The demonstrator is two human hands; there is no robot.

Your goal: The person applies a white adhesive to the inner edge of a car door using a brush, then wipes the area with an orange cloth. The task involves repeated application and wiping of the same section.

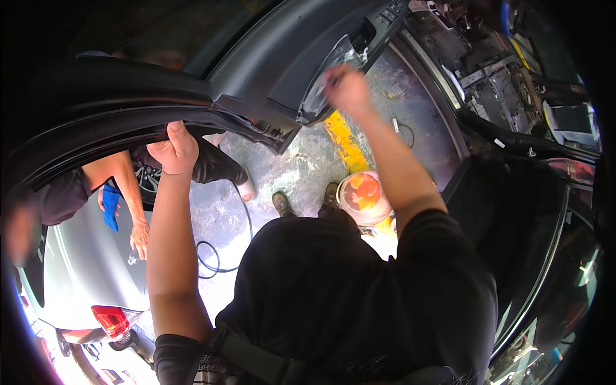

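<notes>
An open car door with a dark inner trim panel [269, 58] stretches across the top of the view. My left hand [174, 151] grips the lower edge of the door's black window frame [115, 114], thumb up, the other fingers mostly hidden. My right hand [348, 90] is closed and pressed to the panel's lower part, blurred by motion. Something small and dark shows at its fingers, too smeared to name. Whitish foam [316, 96] streaks the panel around that hand, near the door pull [362, 32].
Between my feet and the car stands a bucket [364, 199] with something orange in it. A black hose [249, 224] loops over the floor. At left, a co-worker's hand [139, 239] rests by a silver car [90, 256]; their other hand holds a blue cloth [110, 208]. The car's stripped interior [494, 83] lies right.
</notes>
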